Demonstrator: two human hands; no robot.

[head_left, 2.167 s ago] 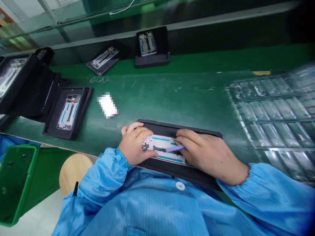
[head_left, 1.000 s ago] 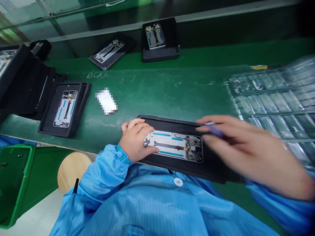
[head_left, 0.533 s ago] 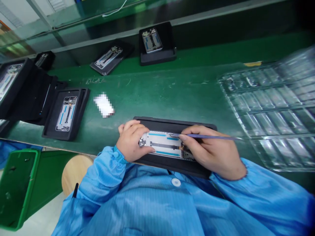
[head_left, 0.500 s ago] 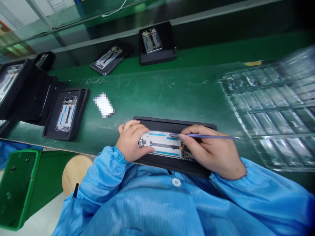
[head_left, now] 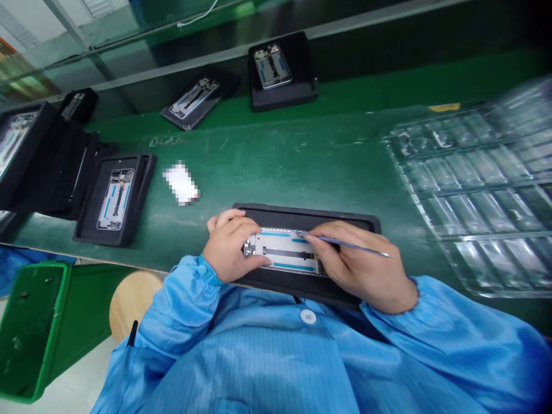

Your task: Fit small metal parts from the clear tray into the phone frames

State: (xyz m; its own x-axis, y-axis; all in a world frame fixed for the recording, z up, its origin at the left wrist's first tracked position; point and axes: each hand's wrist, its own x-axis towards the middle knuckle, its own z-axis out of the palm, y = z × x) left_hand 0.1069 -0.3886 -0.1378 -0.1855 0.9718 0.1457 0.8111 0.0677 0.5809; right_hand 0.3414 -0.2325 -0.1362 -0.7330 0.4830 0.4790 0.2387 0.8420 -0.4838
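Observation:
An opened phone frame [head_left: 282,243], silver with blue strips and a dark flex cable along its middle, lies lengthwise in a black foam tray [head_left: 297,219] at the bench's near edge. My left hand [head_left: 230,246] grips its left end, thumb on the near side and fingers on the far side. In my right hand [head_left: 362,261] is a slim metal tweezer-like tool [head_left: 350,245], pinched between thumb and fingers. The tool's tip is at the frame's far long edge, right of its middle. My right hand covers the frame's right end.
Other phone frames sit in black trays at left [head_left: 114,201], back left [head_left: 195,99] and back centre [head_left: 272,66]. A blurred white item [head_left: 181,184] lies left of my hands. Clear plastic trays [head_left: 474,201] stand at right. A green bin [head_left: 60,322] and wooden stool [head_left: 131,305] are below left.
My right hand has shifted slightly left along the frame. The tool's rear end has swung toward me and left, so it now slants. My left hand keeps its grip.

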